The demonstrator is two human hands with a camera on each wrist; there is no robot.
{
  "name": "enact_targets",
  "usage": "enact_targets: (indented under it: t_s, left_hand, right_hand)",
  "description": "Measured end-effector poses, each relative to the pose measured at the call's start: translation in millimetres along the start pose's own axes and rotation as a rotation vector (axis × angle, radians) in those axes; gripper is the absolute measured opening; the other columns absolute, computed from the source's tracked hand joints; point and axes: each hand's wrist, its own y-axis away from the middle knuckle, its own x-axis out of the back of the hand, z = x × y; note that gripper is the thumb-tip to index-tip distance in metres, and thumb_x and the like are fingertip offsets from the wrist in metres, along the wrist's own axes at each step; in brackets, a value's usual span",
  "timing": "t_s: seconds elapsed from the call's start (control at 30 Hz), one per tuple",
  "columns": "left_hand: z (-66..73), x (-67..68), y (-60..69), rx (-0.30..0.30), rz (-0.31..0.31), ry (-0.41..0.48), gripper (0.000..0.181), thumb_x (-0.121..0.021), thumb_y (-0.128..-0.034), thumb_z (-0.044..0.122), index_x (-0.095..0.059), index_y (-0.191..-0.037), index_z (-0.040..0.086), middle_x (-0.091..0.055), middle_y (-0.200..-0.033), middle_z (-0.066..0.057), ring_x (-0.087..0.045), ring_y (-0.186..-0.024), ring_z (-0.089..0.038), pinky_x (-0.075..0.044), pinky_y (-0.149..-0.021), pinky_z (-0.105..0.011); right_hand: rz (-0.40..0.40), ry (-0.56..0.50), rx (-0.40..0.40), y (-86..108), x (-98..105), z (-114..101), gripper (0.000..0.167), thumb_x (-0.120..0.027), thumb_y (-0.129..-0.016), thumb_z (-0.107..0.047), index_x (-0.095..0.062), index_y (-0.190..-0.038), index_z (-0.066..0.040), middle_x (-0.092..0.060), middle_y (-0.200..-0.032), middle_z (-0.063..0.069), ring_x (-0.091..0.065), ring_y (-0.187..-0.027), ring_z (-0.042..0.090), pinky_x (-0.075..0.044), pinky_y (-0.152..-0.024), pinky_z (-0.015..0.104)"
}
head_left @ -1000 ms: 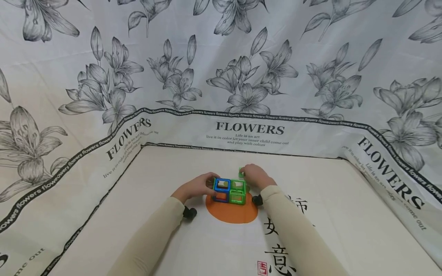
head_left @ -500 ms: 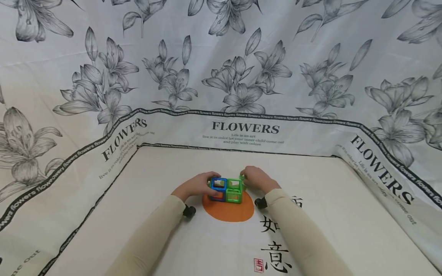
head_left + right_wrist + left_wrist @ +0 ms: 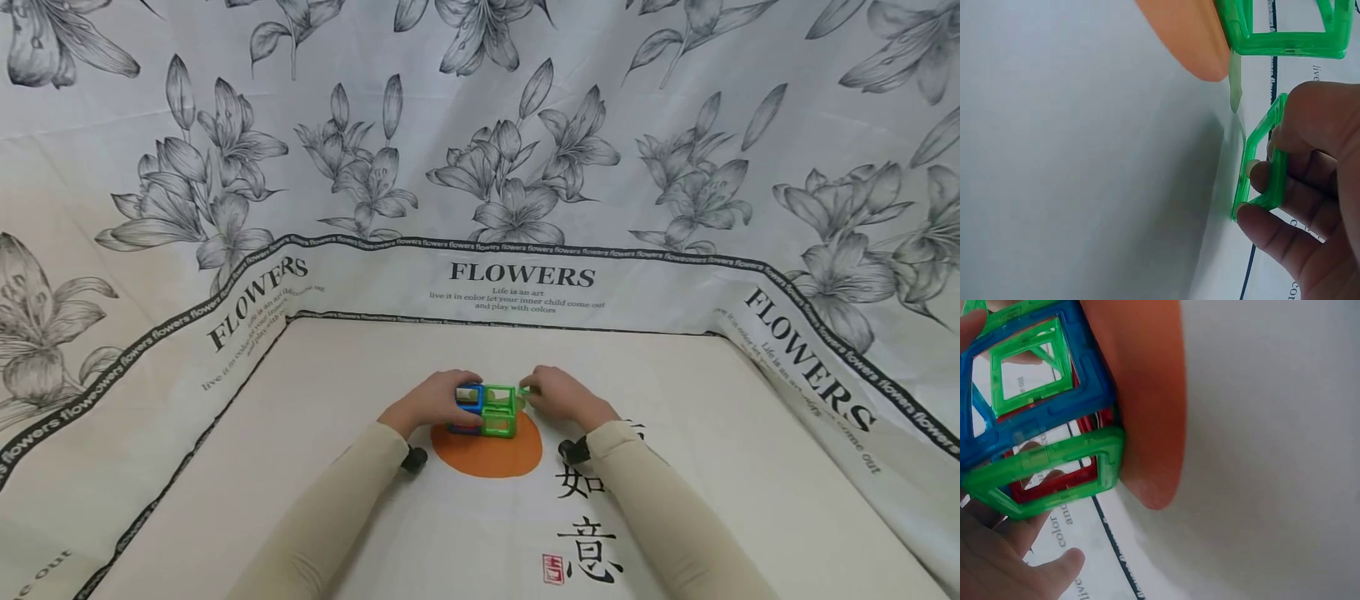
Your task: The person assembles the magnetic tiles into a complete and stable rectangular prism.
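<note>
A boxy structure of magnetic tiles [image 3: 498,423] stands on the table at the far edge of an orange circle. It has green, blue and red frames, with blue [image 3: 1100,381] facing the left wrist camera. My left hand [image 3: 435,402] grips its left side, the thumb across the front and other fingers over the top. At the structure's right, my right hand [image 3: 566,396] pinches a loose green square magnetic tile [image 3: 1279,181] between thumb and fingers. In the right wrist view this tile is tilted, with a gap between it and the green frames [image 3: 1291,45].
The white table cover [image 3: 750,467] bears the printed orange circle [image 3: 487,458], black characters [image 3: 592,550] and a red seal print [image 3: 552,569]. A flower-printed cloth [image 3: 517,217] rises around the back and sides.
My right hand has brought the green tile from behind the structure's right corner to beside its right side. My left hand has shifted further over the blue part. The head view has turned slightly right.
</note>
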Motion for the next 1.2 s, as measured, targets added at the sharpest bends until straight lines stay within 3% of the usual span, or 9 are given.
enact_targets:
  t_s: [0.23,0.33,0.57,0.9,1.2]
  left_hand:
    - [6.9,-1.7,-4.1,-0.012,0.009,-0.154,0.074,-0.073,-0.0731,0.056,-0.054,-0.136,0.023,-0.059,-0.131,0.003,-0.05,-0.109,-0.017,-0.037,-0.108,-0.045]
    - [11.1,-0.7,-4.8,-0.023,0.005,-0.178,0.074,-0.073,-0.0731,0.056,-0.054,-0.136,0.023,-0.06,-0.131,0.003,-0.052,-0.109,-0.016,-0.037,-0.109,-0.045]
    - [14.3,-0.7,-4.9,0.017,-0.025,-0.093,0.074,-0.074,-0.0733,0.054,-0.053,-0.137,0.022,-0.059,-0.131,0.001,-0.053,-0.107,-0.016,-0.046,-0.101,-0.04]
    - [12.2,-3.5,-5.5,0.025,-0.037,-0.025,0.073,-0.076,-0.0742,0.052,-0.052,-0.136,0.021,-0.058,-0.129,0.0,-0.052,-0.106,-0.017,-0.046,-0.102,-0.041]
    - [10.8,-3.9,-6.6,0.008,-0.034,-0.024,0.074,-0.076,-0.0758,0.052,-0.05,-0.138,0.02,-0.058,-0.129,0.001,-0.053,-0.105,-0.016,-0.046,-0.102,-0.039]
  right_hand:
    - [0.043,-0.07,0.018,15.3,7,-2,0.034,-0.058,-0.09,-0.01,-0.067,-0.122,-0.007,-0.063,-0.099,0.002,-0.052,-0.082,0.013,-0.048,-0.077,0.031]
    - [0.082,-0.098,0.024,21.4,13,-4,0.035,-0.057,-0.09,-0.011,-0.065,-0.125,-0.008,-0.063,-0.101,0.002,-0.052,-0.083,0.013,-0.048,-0.075,0.03]
    - [0.189,-0.136,0.078,34.7,26,-10,0.036,-0.056,-0.091,-0.007,-0.066,-0.125,-0.01,-0.063,-0.096,0.001,-0.052,-0.08,0.013,-0.046,-0.068,0.028]
    - [0.206,-0.172,0.136,47.2,24,-22,0.033,-0.055,-0.094,-0.011,-0.065,-0.126,-0.011,-0.064,-0.102,0.001,-0.052,-0.079,0.011,-0.048,-0.068,0.026]
    - [0.23,-0.179,0.196,50.1,19,-35,0.031,-0.056,-0.095,-0.01,-0.066,-0.124,-0.012,-0.065,-0.105,0.003,-0.054,-0.081,0.011,-0.051,-0.072,0.027]
